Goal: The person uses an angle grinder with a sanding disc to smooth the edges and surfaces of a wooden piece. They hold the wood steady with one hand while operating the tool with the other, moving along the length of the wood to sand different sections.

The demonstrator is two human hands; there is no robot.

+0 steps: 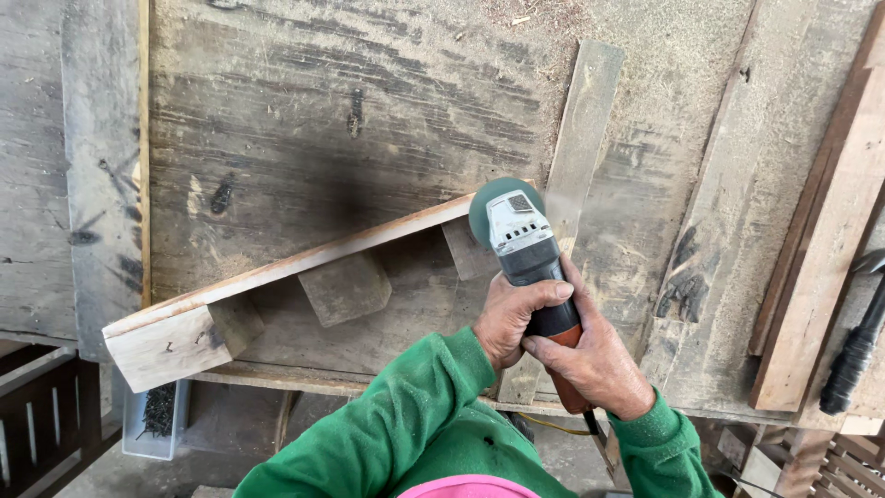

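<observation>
Gripping angle grinder [530, 263] w/ both hands, left hand [513, 316] + right hand [597, 361] clenched on body; I'd keep disc flat on wooden piece's [277, 295] edge, center frame.

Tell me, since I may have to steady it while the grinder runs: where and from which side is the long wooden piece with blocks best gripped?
Probably at its near left end, coming from the left. That blocky end overhangs the workbench edge, so fingers can wrap around it, and it lies farthest from the angle grinder, which both the left hand and right hand hold at the right end.
</observation>
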